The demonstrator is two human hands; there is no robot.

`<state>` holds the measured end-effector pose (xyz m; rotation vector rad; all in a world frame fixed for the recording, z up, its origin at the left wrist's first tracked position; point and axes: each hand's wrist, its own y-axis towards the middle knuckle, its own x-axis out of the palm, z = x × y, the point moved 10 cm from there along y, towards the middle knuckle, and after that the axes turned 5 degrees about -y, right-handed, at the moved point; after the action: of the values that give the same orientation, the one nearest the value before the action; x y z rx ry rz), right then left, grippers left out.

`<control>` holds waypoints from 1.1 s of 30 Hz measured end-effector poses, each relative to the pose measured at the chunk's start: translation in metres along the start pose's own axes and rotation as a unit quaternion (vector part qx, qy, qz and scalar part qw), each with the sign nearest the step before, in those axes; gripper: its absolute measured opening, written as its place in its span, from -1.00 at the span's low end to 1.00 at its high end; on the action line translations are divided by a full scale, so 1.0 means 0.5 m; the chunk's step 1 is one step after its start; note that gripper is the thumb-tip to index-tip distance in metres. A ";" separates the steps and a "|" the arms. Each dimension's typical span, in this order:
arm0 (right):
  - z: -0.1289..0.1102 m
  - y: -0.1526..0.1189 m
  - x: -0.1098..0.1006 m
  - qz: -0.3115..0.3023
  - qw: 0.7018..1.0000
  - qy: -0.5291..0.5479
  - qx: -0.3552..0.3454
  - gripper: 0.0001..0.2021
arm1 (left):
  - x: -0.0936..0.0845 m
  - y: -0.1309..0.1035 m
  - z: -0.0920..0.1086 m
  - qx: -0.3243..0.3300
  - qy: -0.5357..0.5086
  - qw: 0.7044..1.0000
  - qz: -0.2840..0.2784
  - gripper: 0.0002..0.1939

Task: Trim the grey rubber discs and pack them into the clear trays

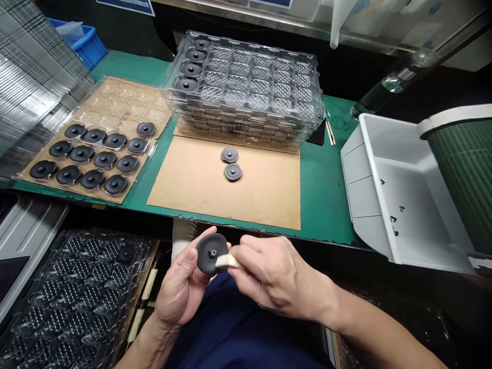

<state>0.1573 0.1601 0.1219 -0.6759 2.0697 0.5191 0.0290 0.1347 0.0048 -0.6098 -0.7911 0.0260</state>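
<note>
My left hand (179, 287) grips a round black part (206, 250) by its edge, its small centre hub facing up, just in front of the table edge. Pinched in my right hand (265, 271) is a pale, cream-coloured piece (227, 262), its tip against the lower right of the black part's face. Two similar black discs, one (229, 154) behind the other (233, 172), lie on a brown cardboard sheet (184, 179) beyond my hands.
Stacked clear trays (246, 102) stand behind the cardboard, with black discs in the left column. A tray (132, 177) of black discs lies at left. Another tray (77, 287) sits lower left. A grey bin (365, 189) with small black bits stands right.
</note>
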 end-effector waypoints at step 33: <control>-0.001 -0.003 0.001 -0.005 0.994 -0.107 -0.002 -0.76 | 0.009 0.008 -0.053 -0.096 0.022 0.994 -0.038 -0.60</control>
<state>0.1576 0.1587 0.1216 -0.6052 1.8640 0.5641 0.0509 0.1257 -0.0084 -0.7582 -0.7787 -0.1342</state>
